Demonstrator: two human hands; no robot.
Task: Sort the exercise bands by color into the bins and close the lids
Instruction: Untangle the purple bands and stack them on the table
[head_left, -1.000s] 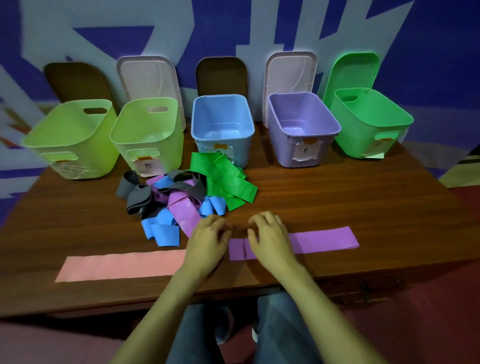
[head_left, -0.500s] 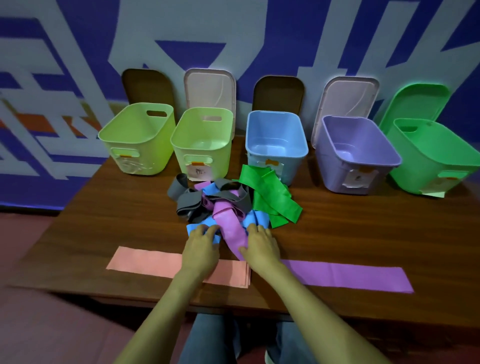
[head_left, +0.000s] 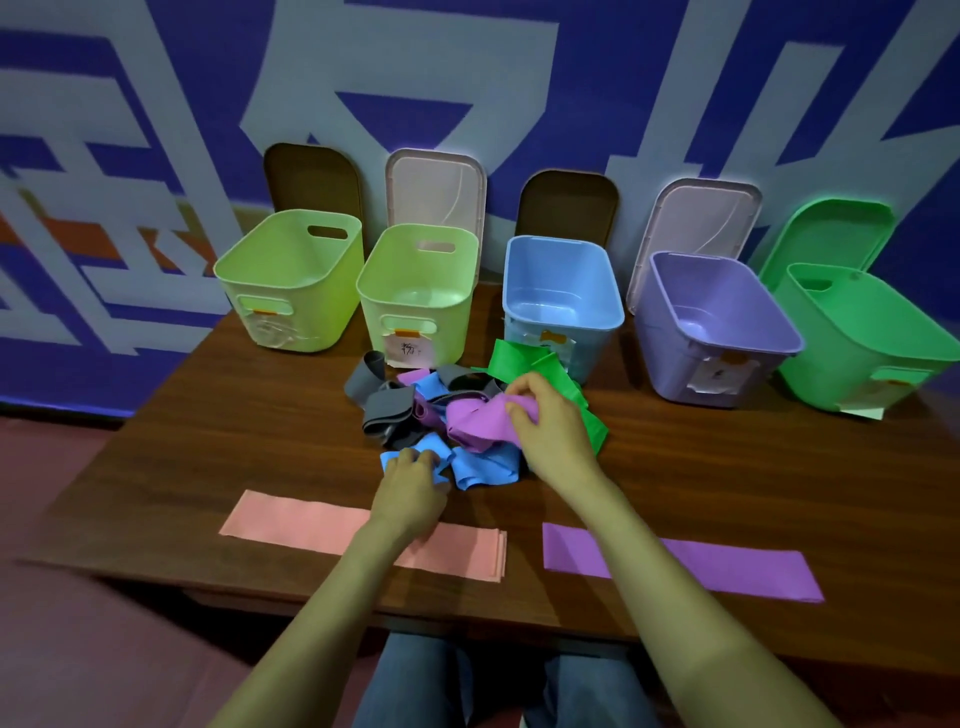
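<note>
A tangled pile of bands lies mid-table: grey bands (head_left: 383, 405), blue bands (head_left: 483, 465), green bands (head_left: 524, 358) and a crumpled purple band (head_left: 475, 418). My right hand (head_left: 550, 426) pinches the purple band at the top of the pile. My left hand (head_left: 410, 488) rests on a blue band at the pile's near edge, fingers curled over it. Flat near the front edge lie a pink band (head_left: 301, 525) and a second purple band (head_left: 737, 566). Behind the pile stand open bins: two yellow-green bins (head_left: 291, 291) (head_left: 415, 296), a blue bin (head_left: 561, 296), a purple bin (head_left: 711, 322) and a green bin (head_left: 862, 338).
Lids lean upright against the wall behind the bins: brown (head_left: 311, 176), pink (head_left: 436, 187), brown (head_left: 569, 202), pink (head_left: 696, 223), green (head_left: 831, 228). The wooden table (head_left: 208, 447) has its front edge close to my knees.
Both hands moved from the flat purple band into the pile. My right hand has taken hold of the crumpled purple band and lifted it slightly; my left hand settled on a blue band.
</note>
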